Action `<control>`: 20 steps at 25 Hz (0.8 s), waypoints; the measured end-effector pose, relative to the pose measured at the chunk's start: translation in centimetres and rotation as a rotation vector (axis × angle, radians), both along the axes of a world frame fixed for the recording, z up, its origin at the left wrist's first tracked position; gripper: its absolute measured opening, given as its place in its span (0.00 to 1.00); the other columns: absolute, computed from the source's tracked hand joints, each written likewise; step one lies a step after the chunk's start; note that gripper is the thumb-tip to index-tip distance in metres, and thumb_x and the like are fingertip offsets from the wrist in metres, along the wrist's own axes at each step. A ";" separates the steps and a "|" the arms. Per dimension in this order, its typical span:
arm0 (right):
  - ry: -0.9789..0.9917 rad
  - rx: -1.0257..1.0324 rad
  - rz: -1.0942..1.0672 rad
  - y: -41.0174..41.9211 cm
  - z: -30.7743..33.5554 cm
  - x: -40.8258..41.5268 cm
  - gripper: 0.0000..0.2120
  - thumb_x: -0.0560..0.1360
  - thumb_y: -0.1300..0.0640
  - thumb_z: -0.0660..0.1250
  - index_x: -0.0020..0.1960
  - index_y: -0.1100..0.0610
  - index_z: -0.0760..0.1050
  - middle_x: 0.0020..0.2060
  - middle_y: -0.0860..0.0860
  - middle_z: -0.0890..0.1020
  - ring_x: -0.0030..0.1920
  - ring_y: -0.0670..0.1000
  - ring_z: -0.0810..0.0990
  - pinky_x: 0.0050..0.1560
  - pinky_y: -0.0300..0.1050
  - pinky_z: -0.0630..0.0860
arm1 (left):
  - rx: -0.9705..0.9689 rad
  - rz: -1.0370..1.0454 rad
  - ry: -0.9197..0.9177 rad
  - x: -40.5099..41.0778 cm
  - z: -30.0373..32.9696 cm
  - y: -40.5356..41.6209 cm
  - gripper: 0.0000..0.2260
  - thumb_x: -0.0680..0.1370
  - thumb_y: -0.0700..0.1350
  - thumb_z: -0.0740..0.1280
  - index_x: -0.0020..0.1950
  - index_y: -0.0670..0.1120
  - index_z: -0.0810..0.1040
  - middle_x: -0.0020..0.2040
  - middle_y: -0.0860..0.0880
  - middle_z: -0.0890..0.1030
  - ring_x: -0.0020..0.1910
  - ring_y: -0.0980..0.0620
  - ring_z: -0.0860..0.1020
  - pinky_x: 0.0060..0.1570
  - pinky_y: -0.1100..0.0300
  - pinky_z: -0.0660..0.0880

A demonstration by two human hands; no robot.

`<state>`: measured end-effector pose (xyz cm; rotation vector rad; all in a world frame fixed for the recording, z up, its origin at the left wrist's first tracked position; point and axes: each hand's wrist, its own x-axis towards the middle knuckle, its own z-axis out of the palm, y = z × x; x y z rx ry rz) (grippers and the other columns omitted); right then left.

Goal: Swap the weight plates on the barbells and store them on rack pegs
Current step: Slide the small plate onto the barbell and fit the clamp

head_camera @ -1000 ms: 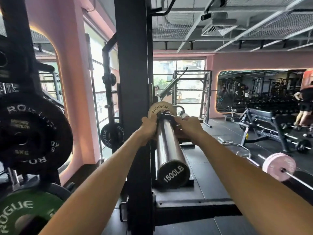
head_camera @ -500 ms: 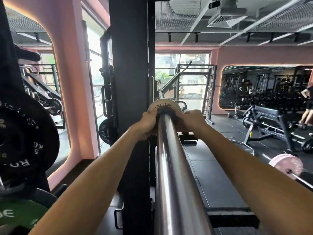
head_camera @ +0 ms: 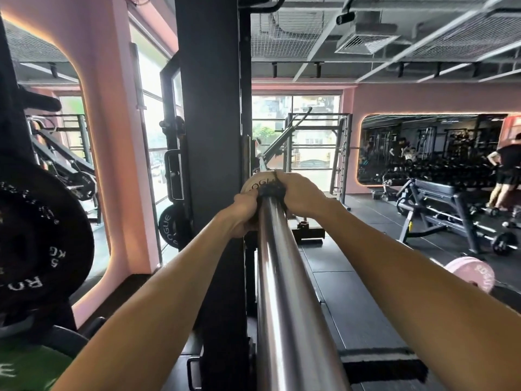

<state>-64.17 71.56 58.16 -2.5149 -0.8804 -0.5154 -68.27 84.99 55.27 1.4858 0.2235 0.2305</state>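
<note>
Small tan plate (head_camera: 258,182) sits at far end of barbell sleeve (head_camera: 277,277), by rack upright (head_camera: 214,136). Left hand (head_camera: 239,214) & right hand (head_camera: 300,194), close together either side of sleeve, grip plate/black collar (head_camera: 270,190), prob. to work it off.

Both arms extend forward, nearly straight, converging toward the centre of the view. The left hand (head_camera: 243,214) has its fingers curled, knuckles upward, thumb side inward. The right hand (head_camera: 299,194) sits slightly higher, its fingers curled over and forward. The wrists are level; the forearms are bare.
</note>
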 end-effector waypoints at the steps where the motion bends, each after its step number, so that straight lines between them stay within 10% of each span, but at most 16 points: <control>1: 0.000 -0.029 0.041 0.3 0.1 0.1 0.27 0.76 0.62 0.57 0.74 0.47 0.62 0.61 0.61 0.75 0.55 0.61 0.78 0.52 0.51 0.77 | -0.008 0.001 -0.005 0.0 0.1 0.0 0.27 0.81 0.53 0.57 0.74 0.38 0.60 0.56 0.34 0.80 0.40 0.43 0.83 0.31 0.55 0.79; 7: -0.009 -0.027 0.108 0.3 0.9 -0.6 0.28 0.75 0.62 0.56 0.70 0.41 0.68 0.58 0.57 0.74 0.50 0.59 0.77 0.49 0.48 0.75 | -0.031 -0.051 -0.014 -0.8 0.2 -0.5 0.25 0.83 0.56 0.52 0.61 0.38 0.78 0.40 0.40 0.84 0.31 0.48 0.83 0.27 0.60 0.78; 10: 0.163 0.309 0.144 -1.2 -0.1 0.0 0.18 0.69 0.67 0.64 0.56 0.56 0.82 0.48 0.57 0.84 0.44 0.57 0.83 0.52 0.54 0.80 | 0.081 -0.092 -0.071 -0.5 1.5 -1.1 0.29 0.79 0.66 0.52 0.55 0.44 0.81 0.44 0.41 0.85 0.38 0.47 0.83 0.35 0.58 0.80; 14: 0.364 0.495 0.124 -2.2 -1.0 1.0 0.02 0.68 0.66 0.73 0.41 0.62 0.82 0.38 0.61 0.83 0.43 0.60 0.84 0.50 0.59 0.81 | 0.175 -0.157 -0.123 -0.7 2.2 -1.6 0.22 0.68 0.55 0.63 0.56 0.44 0.81 0.53 0.40 0.83 0.44 0.44 0.80 0.41 0.54 0.78; 20: 0.257 0.429 0.053 -2.3 -1.4 0.5 0.09 0.71 0.60 0.73 0.43 0.67 0.82 0.36 0.61 0.81 0.38 0.56 0.82 0.49 0.52 0.80 | 0.081 -0.113 -0.110 -1.0 1.6 -1.5 0.11 0.70 0.51 0.67 0.42 0.46 0.84 0.41 0.46 0.84 0.39 0.49 0.81 0.34 0.61 0.79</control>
